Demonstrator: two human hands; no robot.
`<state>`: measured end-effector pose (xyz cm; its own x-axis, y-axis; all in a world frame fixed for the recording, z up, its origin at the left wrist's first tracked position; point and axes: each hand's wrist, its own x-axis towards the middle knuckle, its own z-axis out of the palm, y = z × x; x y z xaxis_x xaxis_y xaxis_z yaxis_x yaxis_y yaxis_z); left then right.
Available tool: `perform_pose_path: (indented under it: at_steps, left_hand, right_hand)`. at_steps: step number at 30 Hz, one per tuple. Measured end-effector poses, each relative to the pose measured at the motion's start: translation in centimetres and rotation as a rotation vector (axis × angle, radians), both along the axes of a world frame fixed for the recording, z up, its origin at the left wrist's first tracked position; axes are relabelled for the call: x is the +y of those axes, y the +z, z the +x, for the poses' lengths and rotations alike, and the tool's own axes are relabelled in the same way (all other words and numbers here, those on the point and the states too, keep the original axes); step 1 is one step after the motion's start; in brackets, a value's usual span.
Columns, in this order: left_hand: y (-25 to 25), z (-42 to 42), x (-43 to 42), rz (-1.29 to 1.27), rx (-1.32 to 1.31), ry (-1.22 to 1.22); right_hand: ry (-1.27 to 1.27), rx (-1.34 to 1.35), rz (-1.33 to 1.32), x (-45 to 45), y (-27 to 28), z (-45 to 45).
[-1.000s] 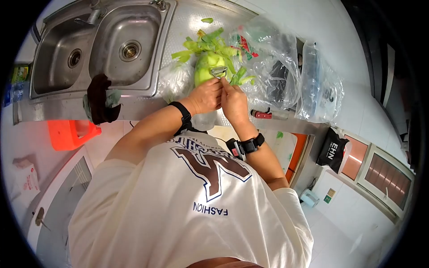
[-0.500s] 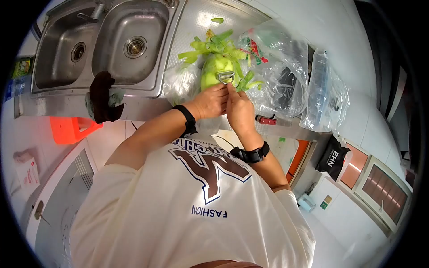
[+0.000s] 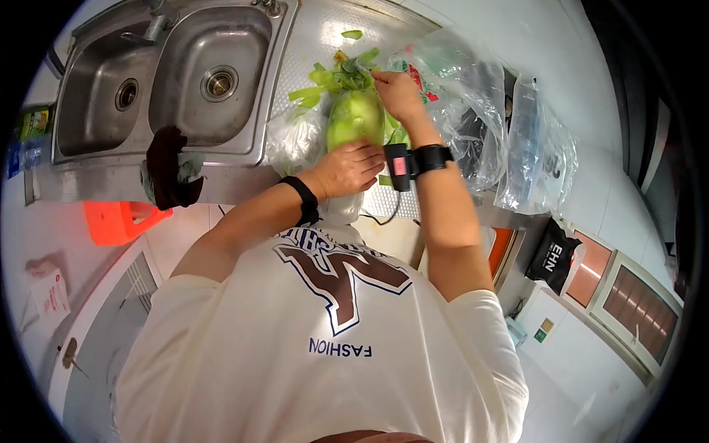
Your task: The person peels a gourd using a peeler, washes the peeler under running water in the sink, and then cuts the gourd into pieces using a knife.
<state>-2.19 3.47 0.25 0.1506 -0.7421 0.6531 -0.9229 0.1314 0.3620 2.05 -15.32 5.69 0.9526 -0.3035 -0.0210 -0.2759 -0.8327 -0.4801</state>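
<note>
A large oblong green vegetable (image 3: 353, 117), pale where its skin is off, lies on the metal counter. My left hand (image 3: 350, 170) is wrapped around its near end and steadies it. At the far end my right hand (image 3: 399, 94) is closed on the peeler (image 3: 362, 65), which is partly lost among the strips. Green peelings (image 3: 325, 77) lie heaped around the far end, with one loose piece (image 3: 352, 35) farther back.
A double steel sink (image 3: 210, 133) is at the left, a dark brown cloth-like thing (image 3: 171, 166) on its front edge. Clear plastic bags (image 3: 473, 111) crowd the right. An orange-red plastic container (image 3: 118, 221) stands below the counter.
My right hand has moved away from me with the peeler, from the near end of the vegetable to its far end. My left hand stays at the near end. The red-handled knife is now hidden.
</note>
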Motion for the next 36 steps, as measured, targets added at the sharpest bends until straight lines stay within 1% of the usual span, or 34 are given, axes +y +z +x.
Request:
perform_pose_path:
  at_steps: [1,3,4,6,10,12,14,16,18,20,21,22,23,24,26,27,28,30,32,34,35,36]
  left_hand:
    - [0.1,0.1,0.0,0.010,0.004,-0.011]
    - [0.3,0.2,-0.1,0.020,0.005,-0.026]
    - [0.4,0.3,-0.2,0.012,0.006,-0.019]
    - [0.4,0.5,0.0,0.002,-0.036,-0.026]
    - [0.4,0.6,-0.2,-0.071,-0.014,-0.038]
    - [0.4,0.5,-0.1,0.006,0.007,-0.046]
    - [0.3,0.6,-0.3,0.004,-0.007,-0.034]
    - [0.4,0.4,-0.4,0.003,-0.025,-0.038]
    - [0.6,0.7,-1.0,-0.025,0.083,0.054]
    - [1.0,1.0,-1.1,-0.027,0.087,0.061]
    - [1.2,1.2,-1.2,-0.019,0.101,0.061]
    - [1.5,1.1,-1.2,-0.011,0.116,0.057]
    - [1.7,0.8,-1.3,-0.020,0.202,-0.009]
    - [1.8,0.1,-1.2,-0.028,0.190,-0.023]
    - [1.2,-1.6,-0.8,0.171,0.099,0.006]
    - [0.0,-1.5,-0.8,0.138,0.002,-0.048]
    - [0.3,-1.5,-0.8,0.142,0.009,-0.050]
    - [0.9,-0.5,-1.4,0.080,-0.063,-0.093]
    - [0.8,-0.6,-1.9,0.056,-0.017,-0.064]
    - [0.3,-0.6,-2.0,0.099,-0.088,-0.107]
    - [-1.1,-1.0,-2.1,0.189,-0.032,-0.120]
    - [-1.4,-1.1,-2.1,0.192,-0.026,-0.117]
  right_hand:
    - [0.001,0.004,0.002,-1.1,-0.1,-0.6]
    - [-0.002,0.168,0.280,-2.9,-0.2,-1.7]
    - [0.005,0.170,0.272,-2.6,1.2,-1.8]
    - [-0.053,0.258,0.099,-1.1,3.8,-3.6]
    - [-0.066,0.223,0.060,2.4,5.2,-6.1]
    - [0.017,0.236,-0.049,3.0,5.2,-6.2]
    - [0.024,0.250,-0.059,2.3,4.1,-4.6]
    - [0.200,0.273,-0.125,0.7,2.1,-2.6]
    - [0.222,0.281,-0.166,0.6,2.1,-0.7]
    - [0.248,0.299,-0.206,1.3,1.1,0.1]
    - [0.247,0.358,-0.294,1.4,-0.4,0.0]
    - [0.240,0.421,-0.379,2.3,-0.5,-0.1]
    - [0.070,0.389,-0.314,3.2,-0.5,-0.9]
    - [0.054,0.380,-0.320,2.7,-1.0,-1.4]
    - [-0.147,0.079,-0.309,1.2,-3.0,-1.7]
    - [-0.129,-0.009,-0.350,0.6,-2.4,-2.6]
    - [-0.130,-0.001,-0.346,0.7,-1.1,-4.1]
    - [-0.073,-0.106,-0.170,1.4,2.2,-6.6]
    - [-0.023,0.047,-0.203,3.6,4.9,-10.0]
    - [0.014,-0.036,-0.136,5.5,4.1,-13.6]
    - [0.021,-0.033,-0.134,6.5,4.3,-14.4]
    - [-0.023,-0.027,-0.136,7.7,4.3,-15.0]
